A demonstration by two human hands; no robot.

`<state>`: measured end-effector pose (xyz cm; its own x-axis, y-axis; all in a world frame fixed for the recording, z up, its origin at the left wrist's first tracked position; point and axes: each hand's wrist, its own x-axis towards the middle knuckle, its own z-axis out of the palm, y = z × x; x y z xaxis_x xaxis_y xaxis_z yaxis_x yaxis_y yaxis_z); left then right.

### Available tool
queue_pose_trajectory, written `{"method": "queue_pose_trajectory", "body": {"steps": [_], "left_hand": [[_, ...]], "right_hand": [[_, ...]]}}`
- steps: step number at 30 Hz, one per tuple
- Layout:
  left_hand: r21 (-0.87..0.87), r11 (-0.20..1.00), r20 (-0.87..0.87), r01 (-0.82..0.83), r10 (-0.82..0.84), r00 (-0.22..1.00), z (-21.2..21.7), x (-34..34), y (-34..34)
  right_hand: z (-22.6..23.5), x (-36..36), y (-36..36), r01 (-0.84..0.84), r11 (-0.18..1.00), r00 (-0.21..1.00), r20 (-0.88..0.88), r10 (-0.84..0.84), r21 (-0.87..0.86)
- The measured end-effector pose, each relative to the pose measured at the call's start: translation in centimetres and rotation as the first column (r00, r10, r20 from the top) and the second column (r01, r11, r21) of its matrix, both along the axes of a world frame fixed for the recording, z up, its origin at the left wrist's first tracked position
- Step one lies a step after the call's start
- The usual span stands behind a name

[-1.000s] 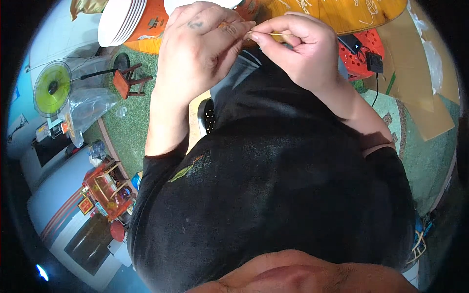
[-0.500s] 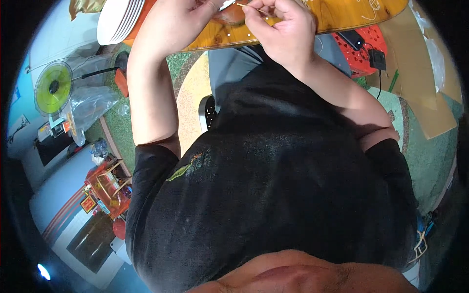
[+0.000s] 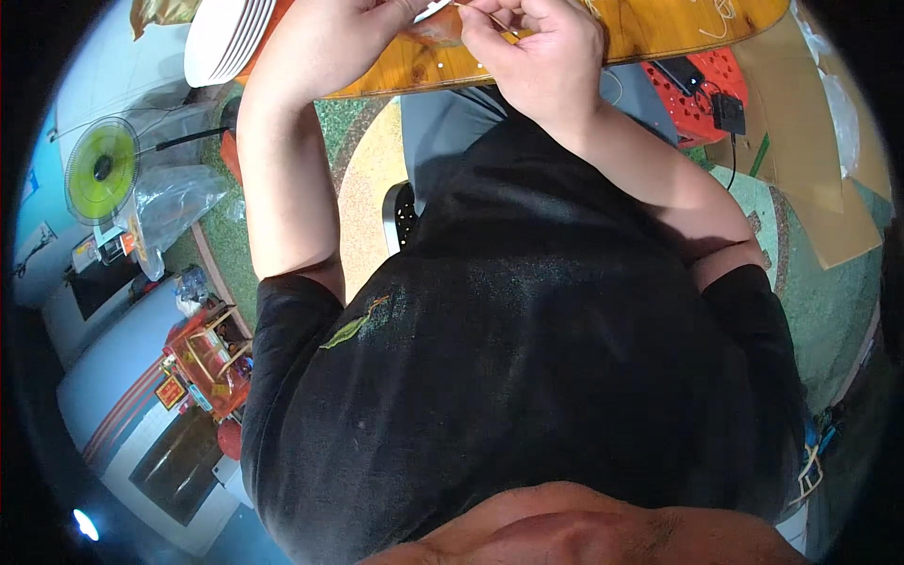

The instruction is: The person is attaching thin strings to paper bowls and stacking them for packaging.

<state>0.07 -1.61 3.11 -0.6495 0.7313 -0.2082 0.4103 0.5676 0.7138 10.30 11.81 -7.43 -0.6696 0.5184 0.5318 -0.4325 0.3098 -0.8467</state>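
Observation:
Both my hands are raised over the orange wooden tabletop (image 3: 659, 33) at the top of the view. My right hand (image 3: 541, 56) pinches a thin pale stick (image 3: 492, 19) between its fingertips. Just to its left, my left hand (image 3: 330, 42) is closed around a small pale and orange object (image 3: 435, 17), most of it hidden by the fingers and the frame's edge. The two hands almost touch at their fingertips. My black shirt (image 3: 527, 377) fills the middle of the view.
A stack of white plates (image 3: 226, 38) stands on the table's left end. On the floor at left are a green fan (image 3: 102, 169) and a clear plastic bag (image 3: 174, 202). A red perforated stool (image 3: 697, 89) and cardboard sheets (image 3: 800, 151) lie at right.
Both hands have moved away from my chest and up over the tabletop, with the forearms stretched out. The right hand still pinches the thin stick.

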Motion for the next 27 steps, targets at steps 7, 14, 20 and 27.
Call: {"method": "queue_pose_trajectory", "body": {"steps": [7, 14, 20, 27], "left_hand": [[0.06, 0.995, 0.085, 0.084, -0.089, 0.992, 1.3, -0.5, 0.3], [-0.174, 0.954, -0.02, 0.244, -0.252, 0.968, 2.3, -1.5, 1.0], [-0.177, 0.964, -0.127, 0.199, -0.222, 0.967, 2.6, -1.7, 0.5], [0.074, 0.926, -0.466, 0.37, -0.296, 0.834, -2.7, -4.2, -1.8]], "right_hand": [[0.1, 0.1, -0.4, -0.022, 0.998, 0.999, 0.022, 0.024, -0.067], [0.4, 0.0, -0.5, 0.017, 1.0, 0.999, 0.03, -0.016, -0.018], [-2.6, -1.4, -1.3, -0.094, 0.995, 0.996, -0.01, 0.094, -0.037], [-2.2, -0.9, -0.6, -0.298, 0.906, 0.936, 0.094, 0.339, -0.301]]}}
